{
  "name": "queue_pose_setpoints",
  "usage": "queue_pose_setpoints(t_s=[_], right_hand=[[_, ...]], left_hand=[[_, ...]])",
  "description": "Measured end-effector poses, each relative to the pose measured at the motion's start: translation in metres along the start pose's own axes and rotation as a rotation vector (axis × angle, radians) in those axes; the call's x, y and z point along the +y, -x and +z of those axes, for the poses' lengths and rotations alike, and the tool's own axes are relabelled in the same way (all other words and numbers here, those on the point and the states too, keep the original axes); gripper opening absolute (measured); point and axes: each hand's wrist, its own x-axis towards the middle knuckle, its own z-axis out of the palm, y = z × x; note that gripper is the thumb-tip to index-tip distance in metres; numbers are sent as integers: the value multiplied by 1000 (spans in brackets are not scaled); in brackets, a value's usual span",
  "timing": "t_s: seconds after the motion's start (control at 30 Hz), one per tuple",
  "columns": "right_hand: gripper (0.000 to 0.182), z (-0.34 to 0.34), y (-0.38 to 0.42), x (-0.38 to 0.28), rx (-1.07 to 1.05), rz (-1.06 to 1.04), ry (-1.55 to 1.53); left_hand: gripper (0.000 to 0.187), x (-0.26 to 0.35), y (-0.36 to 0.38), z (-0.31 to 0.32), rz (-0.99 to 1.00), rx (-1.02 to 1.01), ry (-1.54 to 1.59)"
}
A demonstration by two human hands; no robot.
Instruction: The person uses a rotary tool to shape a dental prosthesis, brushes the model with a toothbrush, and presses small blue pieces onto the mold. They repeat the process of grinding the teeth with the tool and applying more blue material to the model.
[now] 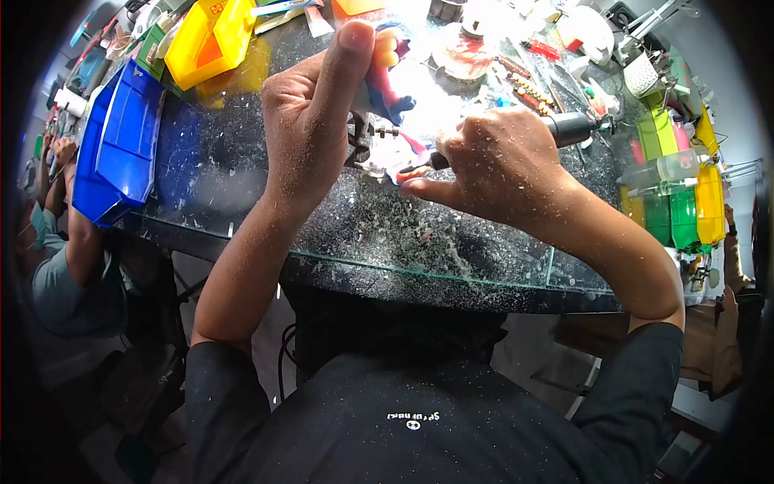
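My left hand is closed on a small red, blue and yellowish piece, which shows at the right of the raised thumb. My right hand is wrapped round a black rotary handpiece, its narrow end pointing left. Between my hands, a metal fixture stands partly hidden behind my left hand. Small pink and white material lies by the handpiece's tip, too glaring to make out. Pale dust covers the dark tabletop and specks both hands.
A blue bin stands at the left, a yellow bin behind it. A round white and red dish and scattered tools lie at the back. Green and yellow bins line the right side. Another person's arm shows far left.
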Motion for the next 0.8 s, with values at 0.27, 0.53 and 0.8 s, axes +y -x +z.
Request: queue_pose_setpoints(t_s=[0.27, 0.53, 0.8], right_hand=[[65, 5, 1, 2, 1, 13, -37], [56, 3, 0, -1, 5, 6, -33], [53, 3, 1, 0, 28, -13, -16]], left_hand=[[54, 0, 3, 3, -14, 19, 8], [55, 1, 3, 2, -15, 10, -1], [55, 1, 3, 1, -7, 14, -12]])
